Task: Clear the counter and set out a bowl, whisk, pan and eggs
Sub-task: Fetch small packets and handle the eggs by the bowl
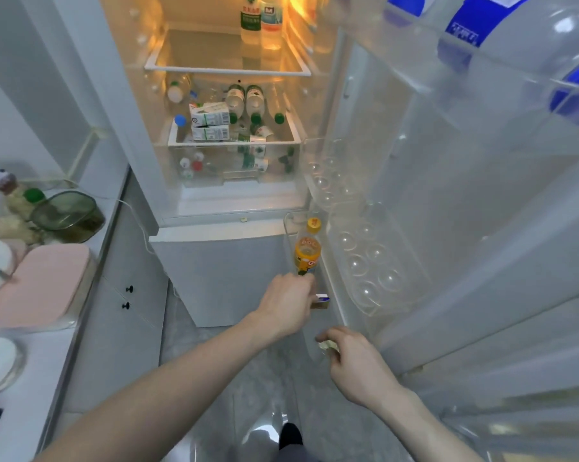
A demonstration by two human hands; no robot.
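Counter (91, 208) edge runs left of the open white fridge (228, 261). Left hand (286, 305) reaches forward, fingers curled round an orange-capped yellow bottle (308, 250) at the door shelf. Right hand (355, 360) hovers nearer, loosely curled, pinching something small and blurred.

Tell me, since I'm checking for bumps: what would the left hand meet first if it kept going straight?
Probably the orange bottle in the door shelf: the left hand already reaches its base, though depth is unclear.
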